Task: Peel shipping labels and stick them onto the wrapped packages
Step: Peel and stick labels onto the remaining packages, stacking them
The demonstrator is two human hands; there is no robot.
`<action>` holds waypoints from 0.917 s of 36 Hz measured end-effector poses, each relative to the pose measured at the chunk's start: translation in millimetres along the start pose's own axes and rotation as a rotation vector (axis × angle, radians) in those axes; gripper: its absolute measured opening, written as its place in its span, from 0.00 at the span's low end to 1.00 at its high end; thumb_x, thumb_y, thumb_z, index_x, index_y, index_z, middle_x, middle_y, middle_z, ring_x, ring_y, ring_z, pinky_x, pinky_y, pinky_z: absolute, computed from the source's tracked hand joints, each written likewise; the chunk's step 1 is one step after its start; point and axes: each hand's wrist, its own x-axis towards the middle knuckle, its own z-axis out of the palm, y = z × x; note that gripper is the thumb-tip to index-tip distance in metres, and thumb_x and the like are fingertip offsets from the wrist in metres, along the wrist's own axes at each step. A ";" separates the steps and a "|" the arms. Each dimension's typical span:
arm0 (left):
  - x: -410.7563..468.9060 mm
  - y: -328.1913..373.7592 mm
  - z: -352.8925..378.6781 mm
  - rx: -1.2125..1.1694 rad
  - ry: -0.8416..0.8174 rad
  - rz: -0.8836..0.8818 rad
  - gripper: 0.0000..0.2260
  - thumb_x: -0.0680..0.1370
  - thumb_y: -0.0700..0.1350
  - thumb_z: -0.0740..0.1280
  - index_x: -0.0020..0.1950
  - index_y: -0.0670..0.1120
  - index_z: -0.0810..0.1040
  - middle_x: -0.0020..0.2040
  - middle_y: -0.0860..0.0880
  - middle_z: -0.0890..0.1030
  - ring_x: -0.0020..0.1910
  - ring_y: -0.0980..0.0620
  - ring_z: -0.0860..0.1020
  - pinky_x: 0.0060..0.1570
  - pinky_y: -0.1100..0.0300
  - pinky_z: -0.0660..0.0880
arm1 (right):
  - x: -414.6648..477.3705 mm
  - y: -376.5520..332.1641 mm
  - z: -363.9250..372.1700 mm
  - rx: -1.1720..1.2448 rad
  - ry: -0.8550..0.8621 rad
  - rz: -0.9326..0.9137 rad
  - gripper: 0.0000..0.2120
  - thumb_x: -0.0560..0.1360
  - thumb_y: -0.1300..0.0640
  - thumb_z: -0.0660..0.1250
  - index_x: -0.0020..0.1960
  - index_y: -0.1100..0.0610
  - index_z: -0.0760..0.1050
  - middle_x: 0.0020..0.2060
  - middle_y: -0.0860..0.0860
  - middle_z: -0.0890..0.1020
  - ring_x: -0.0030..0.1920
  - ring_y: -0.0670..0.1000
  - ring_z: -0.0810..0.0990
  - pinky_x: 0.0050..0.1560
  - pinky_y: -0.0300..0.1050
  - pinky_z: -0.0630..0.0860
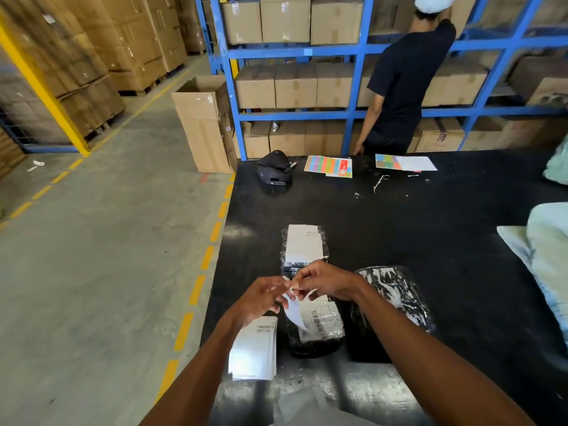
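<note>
At the near edge of the black table (430,226), both hands are up and working close together, just above the packages. The left hand (264,298) and the right hand (325,281) meet almost fingertip to fingertip, and each pinches the same shipping label (295,313). It's a white sheet hanging down between them, with one thin edge curling away under the right fingers. Whether that curl is backing or sticker, I can't tell.

Directly below sits a black wrapped package (316,336) in shiny film, with a barcoded label on its top face. Just to its left, a stack of labels (253,348) lies flat on the table, barcodes at the far end. Further out, a second wrapped package (304,245) carries a white label across most of its top. On the right, close beside the near one, a third package (396,299) with a black-and-white pattern lies in clear film.

Along the far edge there's a black cap (275,169) and two coloured sticker sheets (329,166). Pale bags (550,250) crowd the right side. Beyond the table, another person (402,87) in a dark shirt reaches up into a blue rack (350,112) loaded with cardboard boxes (295,86).
</note>
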 end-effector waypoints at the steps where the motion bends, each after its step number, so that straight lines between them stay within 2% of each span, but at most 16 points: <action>1: -0.1 0.0 2.6 -0.013 -0.006 0.001 0.14 0.83 0.51 0.63 0.49 0.45 0.83 0.44 0.47 0.85 0.39 0.52 0.79 0.39 0.63 0.75 | -1.9 1.5 -1.8 0.003 -0.003 0.002 0.03 0.78 0.58 0.72 0.46 0.55 0.84 0.42 0.52 0.86 0.43 0.48 0.83 0.45 0.42 0.77; 5: 0.8 0.1 10.8 0.009 -0.011 -0.003 0.16 0.84 0.49 0.61 0.52 0.37 0.81 0.38 0.54 0.84 0.36 0.56 0.79 0.38 0.64 0.74 | -6.2 8.6 -7.6 -0.004 0.007 0.015 0.03 0.77 0.59 0.72 0.48 0.59 0.83 0.43 0.53 0.86 0.44 0.48 0.83 0.45 0.43 0.76; 8: 0.2 -1.2 13.7 0.025 -0.009 0.002 0.17 0.84 0.48 0.61 0.53 0.34 0.80 0.37 0.54 0.84 0.35 0.56 0.79 0.38 0.63 0.74 | -6.1 13.1 -8.5 -0.011 0.009 0.023 0.03 0.77 0.59 0.73 0.48 0.59 0.83 0.44 0.56 0.85 0.43 0.49 0.83 0.45 0.43 0.77; 11: 0.0 -2.0 16.1 0.045 -0.009 0.012 0.16 0.85 0.46 0.61 0.52 0.33 0.80 0.36 0.53 0.84 0.35 0.56 0.79 0.37 0.62 0.73 | -6.9 16.4 -9.4 -0.025 0.033 0.038 0.06 0.77 0.60 0.73 0.51 0.62 0.83 0.44 0.57 0.85 0.43 0.49 0.84 0.44 0.42 0.78; 17: -1.4 0.4 14.2 0.184 -0.040 0.057 0.13 0.85 0.46 0.60 0.48 0.45 0.82 0.36 0.58 0.84 0.35 0.58 0.80 0.37 0.64 0.74 | -8.9 13.0 -9.2 -0.073 0.022 0.047 0.05 0.77 0.59 0.73 0.49 0.60 0.83 0.45 0.57 0.86 0.42 0.47 0.83 0.43 0.41 0.77; 20: -2.6 3.2 13.7 0.226 -0.047 0.066 0.13 0.84 0.49 0.61 0.49 0.48 0.83 0.40 0.58 0.85 0.37 0.57 0.82 0.37 0.64 0.75 | -8.7 12.6 -8.8 -0.085 0.009 0.046 0.04 0.77 0.57 0.73 0.47 0.57 0.84 0.46 0.58 0.86 0.43 0.48 0.83 0.44 0.41 0.77; 23: -2.0 3.7 12.5 0.235 -0.043 0.072 0.13 0.83 0.52 0.63 0.52 0.47 0.85 0.45 0.56 0.86 0.39 0.55 0.83 0.37 0.64 0.76 | -8.2 12.1 -7.9 -0.086 0.010 0.040 0.04 0.77 0.55 0.74 0.45 0.55 0.85 0.45 0.56 0.86 0.43 0.48 0.83 0.45 0.42 0.77; 29: 0.4 4.0 14.7 0.225 -0.015 0.056 0.13 0.84 0.49 0.62 0.51 0.46 0.84 0.38 0.59 0.85 0.38 0.56 0.82 0.38 0.62 0.77 | -9.1 12.9 -12.3 -0.100 0.021 0.029 0.06 0.77 0.58 0.72 0.51 0.61 0.84 0.50 0.60 0.87 0.45 0.50 0.84 0.47 0.44 0.77; 33: 4.4 6.5 16.8 0.219 0.004 0.041 0.14 0.84 0.50 0.62 0.49 0.45 0.84 0.36 0.59 0.85 0.36 0.57 0.82 0.37 0.62 0.76 | -8.3 13.7 -14.2 -0.122 0.033 0.047 0.08 0.77 0.59 0.72 0.52 0.63 0.84 0.47 0.57 0.87 0.45 0.50 0.84 0.48 0.45 0.76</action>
